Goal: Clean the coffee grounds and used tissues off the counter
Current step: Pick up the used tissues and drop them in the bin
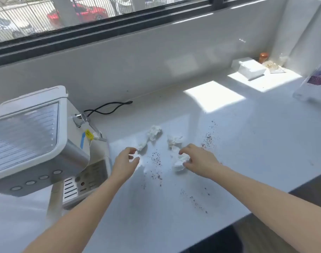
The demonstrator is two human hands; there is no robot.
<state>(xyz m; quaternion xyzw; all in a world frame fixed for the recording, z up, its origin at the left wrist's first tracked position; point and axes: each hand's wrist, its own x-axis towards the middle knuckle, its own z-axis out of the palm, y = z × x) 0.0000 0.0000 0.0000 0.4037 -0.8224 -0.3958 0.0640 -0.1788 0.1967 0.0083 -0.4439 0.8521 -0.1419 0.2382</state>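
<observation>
Dark coffee grounds (156,160) lie scattered in several patches on the white counter (238,143), with more grounds to the right (209,138) and near the front (194,200). A crumpled white tissue (154,133) with a thin tail lies beyond my left hand (124,162). That hand hovers with loosely curled fingers, its index tip next to the tail, holding nothing. A second crumpled tissue (174,140) lies in the middle. My right hand (199,161) curls its thumb and fingers round a third tissue (179,164) on the counter.
A white coffee machine (37,136) with its drip tray (86,179) stands at the left, a black cord (108,108) behind it. At the far right are a white box (249,68), a brown-lidded jar (263,57) and a plastic package (316,81). The counter's front edge (265,203) runs diagonally at lower right.
</observation>
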